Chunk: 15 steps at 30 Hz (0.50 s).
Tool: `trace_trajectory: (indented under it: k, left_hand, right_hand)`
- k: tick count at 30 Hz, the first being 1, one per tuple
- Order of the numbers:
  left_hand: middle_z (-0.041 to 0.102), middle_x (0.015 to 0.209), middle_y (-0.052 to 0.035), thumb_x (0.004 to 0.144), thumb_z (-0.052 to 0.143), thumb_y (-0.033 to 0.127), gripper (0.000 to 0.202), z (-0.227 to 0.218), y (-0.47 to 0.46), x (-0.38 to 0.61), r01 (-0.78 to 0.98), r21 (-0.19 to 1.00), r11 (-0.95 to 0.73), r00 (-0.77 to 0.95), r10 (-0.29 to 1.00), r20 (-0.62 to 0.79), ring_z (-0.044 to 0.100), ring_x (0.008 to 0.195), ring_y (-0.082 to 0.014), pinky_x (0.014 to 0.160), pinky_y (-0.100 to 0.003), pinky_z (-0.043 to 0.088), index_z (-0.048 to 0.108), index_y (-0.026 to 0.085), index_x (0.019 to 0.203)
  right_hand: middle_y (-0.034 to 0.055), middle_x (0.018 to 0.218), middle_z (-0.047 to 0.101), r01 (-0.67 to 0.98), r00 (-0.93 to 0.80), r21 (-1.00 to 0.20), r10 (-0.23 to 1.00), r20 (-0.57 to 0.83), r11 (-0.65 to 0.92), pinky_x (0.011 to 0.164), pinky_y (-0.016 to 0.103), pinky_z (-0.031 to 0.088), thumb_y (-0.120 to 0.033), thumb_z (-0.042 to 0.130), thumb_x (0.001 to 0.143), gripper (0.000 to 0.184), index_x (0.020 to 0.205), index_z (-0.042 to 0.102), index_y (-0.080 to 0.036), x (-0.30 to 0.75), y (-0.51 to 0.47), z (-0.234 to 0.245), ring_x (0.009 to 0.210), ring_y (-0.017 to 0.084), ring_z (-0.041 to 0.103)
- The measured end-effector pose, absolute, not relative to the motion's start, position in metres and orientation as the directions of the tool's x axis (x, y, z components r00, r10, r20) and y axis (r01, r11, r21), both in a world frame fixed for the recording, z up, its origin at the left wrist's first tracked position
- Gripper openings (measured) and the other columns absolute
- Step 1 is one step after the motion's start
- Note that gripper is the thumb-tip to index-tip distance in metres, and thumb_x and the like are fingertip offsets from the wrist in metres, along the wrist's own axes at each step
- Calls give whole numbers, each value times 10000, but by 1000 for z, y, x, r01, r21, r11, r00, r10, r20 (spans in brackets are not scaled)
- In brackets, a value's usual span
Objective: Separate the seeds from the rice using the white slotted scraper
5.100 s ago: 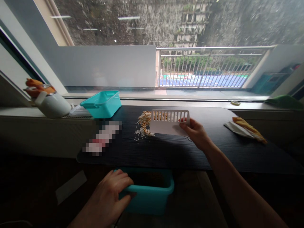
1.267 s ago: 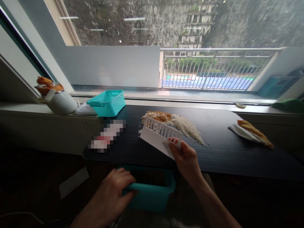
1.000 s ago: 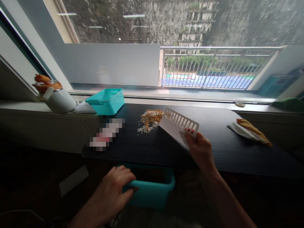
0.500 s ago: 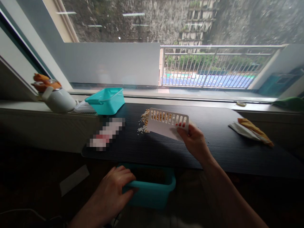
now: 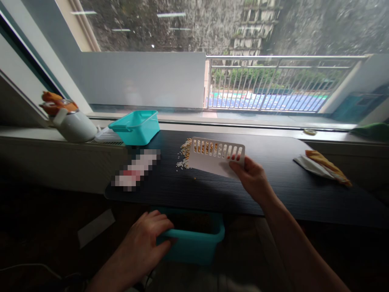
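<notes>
My right hand (image 5: 251, 176) is closed on the right end of a white slotted plastic scraper (image 5: 212, 164), tilted over the dark tabletop. Through its slots and past its left edge shows a pile of yellow and white grains (image 5: 184, 156), part of it hidden by the scraper. Below the table's front edge, my left hand (image 5: 152, 231) grips the left rim of a teal plastic bin (image 5: 194, 245), fingers over the edge and thumb outside. The bin's inside is dark; some brownish stuff in it is hard to make out.
A second teal bin (image 5: 141, 127) stands at the table's back left, beside a grey-white pot (image 5: 77, 127) with an orange figure. A blurred-out packet (image 5: 135, 170) lies at the left. A yellow and white wrapper (image 5: 322, 168) lies at the right of the black table (image 5: 273, 194).
My right hand and the scraper have shifted slightly to the right. A single grain now shows on the table below the scraper. My left hand stays on the bin's rim.
</notes>
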<state>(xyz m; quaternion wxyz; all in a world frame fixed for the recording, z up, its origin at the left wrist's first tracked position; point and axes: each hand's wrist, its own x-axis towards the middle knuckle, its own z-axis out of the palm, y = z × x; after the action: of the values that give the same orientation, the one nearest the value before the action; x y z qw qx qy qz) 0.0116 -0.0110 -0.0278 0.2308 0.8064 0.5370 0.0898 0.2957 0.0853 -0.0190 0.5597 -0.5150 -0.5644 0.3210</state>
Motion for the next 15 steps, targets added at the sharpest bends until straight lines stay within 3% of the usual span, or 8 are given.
trace_trajectory:
  k: [9,15]
  left_hand:
    - [641,782,8,745,513,135,149,-26,-11,12,831,457,-318,403,910,-100,582,852,-199,821,-342,386,630,224,725]
    - [649,806,3,752,525,149,134,-29,-11,12,836,449,-314,394,915,-93,580,870,-205,844,-351,395,633,227,739]
  right_hand:
    - [21,812,697,251,104,-919,935,339,305,735,364,511,-373,646,784,251,943,711,-190,291,98,-18,770,198,628]
    - [18,791,693,235,155,-924,927,342,302,713,369,520,-384,662,776,229,917,719,-212,301,80,-13,737,197,625]
